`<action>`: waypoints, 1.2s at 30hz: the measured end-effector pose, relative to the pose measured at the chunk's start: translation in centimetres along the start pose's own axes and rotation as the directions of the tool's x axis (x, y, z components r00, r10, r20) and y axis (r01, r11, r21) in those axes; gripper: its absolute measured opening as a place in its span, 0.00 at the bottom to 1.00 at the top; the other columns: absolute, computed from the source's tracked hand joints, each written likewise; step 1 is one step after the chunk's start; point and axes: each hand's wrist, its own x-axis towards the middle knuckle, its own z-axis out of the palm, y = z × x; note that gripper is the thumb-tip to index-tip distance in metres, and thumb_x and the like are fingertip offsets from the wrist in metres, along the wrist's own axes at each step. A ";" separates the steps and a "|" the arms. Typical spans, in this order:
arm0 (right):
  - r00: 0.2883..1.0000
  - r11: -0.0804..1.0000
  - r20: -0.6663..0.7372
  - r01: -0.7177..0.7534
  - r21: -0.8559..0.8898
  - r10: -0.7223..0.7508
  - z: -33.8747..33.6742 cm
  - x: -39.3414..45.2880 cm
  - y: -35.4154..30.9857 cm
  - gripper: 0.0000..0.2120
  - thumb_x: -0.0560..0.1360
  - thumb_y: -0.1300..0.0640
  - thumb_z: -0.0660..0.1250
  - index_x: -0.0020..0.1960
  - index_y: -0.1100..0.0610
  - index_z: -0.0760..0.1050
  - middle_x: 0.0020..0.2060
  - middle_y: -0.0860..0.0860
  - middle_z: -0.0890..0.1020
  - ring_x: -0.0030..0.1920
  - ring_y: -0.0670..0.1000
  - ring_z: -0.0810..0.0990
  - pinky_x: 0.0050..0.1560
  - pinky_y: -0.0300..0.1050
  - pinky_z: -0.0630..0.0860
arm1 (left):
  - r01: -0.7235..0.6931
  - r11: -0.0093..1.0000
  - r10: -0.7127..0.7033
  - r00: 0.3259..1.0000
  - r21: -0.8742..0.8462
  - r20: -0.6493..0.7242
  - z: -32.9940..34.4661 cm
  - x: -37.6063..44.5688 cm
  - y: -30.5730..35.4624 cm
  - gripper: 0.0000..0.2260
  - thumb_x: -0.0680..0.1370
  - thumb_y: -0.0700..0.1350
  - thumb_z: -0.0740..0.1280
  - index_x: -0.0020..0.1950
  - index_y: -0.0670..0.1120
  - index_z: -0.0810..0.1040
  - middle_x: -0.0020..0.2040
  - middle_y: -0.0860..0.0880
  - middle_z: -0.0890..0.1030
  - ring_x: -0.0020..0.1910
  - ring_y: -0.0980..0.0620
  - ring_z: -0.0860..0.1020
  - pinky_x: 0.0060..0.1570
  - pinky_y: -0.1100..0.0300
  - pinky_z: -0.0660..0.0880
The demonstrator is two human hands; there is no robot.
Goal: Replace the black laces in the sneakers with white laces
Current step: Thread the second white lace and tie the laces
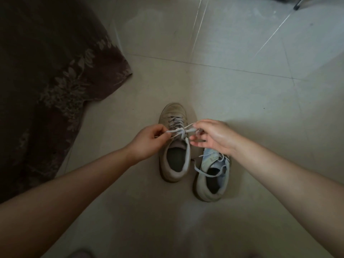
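Two pale sneakers stand side by side on the tiled floor. The left sneaker (175,144) carries a white lace (179,131) threaded through its eyelets, and the two lace ends cross above its tongue. My left hand (149,144) pinches one end of that lace. My right hand (212,136) pinches the other end, its lower fingers spread. The right sneaker (212,177) sits a little nearer to me, partly under my right wrist, with a loose white lace (204,173) lying across its opening. No black lace is in view.
A dark brown bedspread with a leaf pattern (55,81) hangs down to the floor at the left. Pale floor tiles (242,90) stretch ahead and to the right. A dark pole end (297,4) shows at the top right corner.
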 end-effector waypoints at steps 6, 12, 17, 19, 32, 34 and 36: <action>0.999 0.982 -0.012 -0.037 -0.183 0.035 -1.4 -0.1 0.1 0.05 0.78 0.62 0.57 0.43 0.59 0.67 0.31 0.53 0.71 0.29 0.49 0.73 0.31 0.41 0.76 | 0.230 0.963 -0.237 0.971 -0.138 -0.036 -1.0 -0.1 -0.7 0.14 0.78 0.39 0.60 0.32 0.45 0.68 0.27 0.49 0.67 0.24 0.54 0.64 0.23 0.66 0.60; 0.994 0.949 -0.105 -0.032 -0.315 -0.002 -2.6 -0.4 1.1 0.08 0.78 0.62 0.57 0.40 0.59 0.68 0.30 0.53 0.71 0.26 0.47 0.71 0.24 0.38 0.72 | 0.347 0.904 -0.365 0.930 -0.249 -0.031 -1.9 0.0 -1.4 0.15 0.74 0.36 0.59 0.28 0.45 0.65 0.24 0.48 0.63 0.24 0.53 0.60 0.22 0.66 0.55; 0.998 0.881 -0.029 0.043 -0.472 -0.064 -3.7 -1.1 0.4 0.05 0.79 0.56 0.62 0.50 0.58 0.73 0.44 0.54 0.80 0.36 0.47 0.78 0.32 0.39 0.74 | 0.230 0.963 -0.213 0.968 0.140 -0.131 -2.4 -0.4 -0.8 0.06 0.77 0.44 0.64 0.41 0.46 0.75 0.29 0.48 0.72 0.28 0.50 0.69 0.28 0.60 0.65; 0.981 0.885 -0.089 0.114 -0.450 -0.172 -5.9 -1.8 0.1 0.07 0.78 0.52 0.63 0.52 0.55 0.73 0.48 0.52 0.81 0.41 0.47 0.80 0.38 0.40 0.74 | 0.080 0.940 -0.013 0.979 0.332 -0.202 -2.2 -1.3 -0.1 0.08 0.76 0.49 0.65 0.54 0.52 0.72 0.32 0.50 0.74 0.31 0.52 0.73 0.33 0.57 0.69; 0.831 0.693 -0.237 0.223 -0.686 -0.502 -9.7 0.7 6.1 0.06 0.74 0.60 0.69 0.50 0.57 0.80 0.44 0.50 0.80 0.43 0.48 0.78 0.48 0.39 0.72 | -0.472 0.090 -0.007 0.880 0.877 0.474 3.7 1.0 4.1 0.26 0.76 0.64 0.56 0.68 0.52 0.66 0.70 0.48 0.63 0.72 0.44 0.56 0.68 0.46 0.59; 0.803 0.679 -0.260 0.228 -0.698 -0.537 -10.0 1.4 6.3 0.03 0.72 0.59 0.70 0.46 0.55 0.80 0.41 0.50 0.78 0.39 0.47 0.75 0.45 0.38 0.69 | -0.494 0.022 -0.061 0.867 0.869 0.494 3.5 0.6 4.3 0.24 0.75 0.65 0.56 0.65 0.52 0.69 0.67 0.48 0.65 0.70 0.44 0.59 0.68 0.45 0.58; 0.795 0.665 -0.259 0.226 -0.712 -0.548 -9.9 1.7 6.2 0.03 0.72 0.58 0.71 0.42 0.53 0.77 0.38 0.48 0.76 0.38 0.47 0.73 0.42 0.38 0.68 | -0.488 -0.016 -0.100 0.869 0.873 0.484 3.9 0.1 5.0 0.23 0.76 0.66 0.54 0.63 0.54 0.72 0.65 0.49 0.68 0.70 0.45 0.61 0.69 0.43 0.54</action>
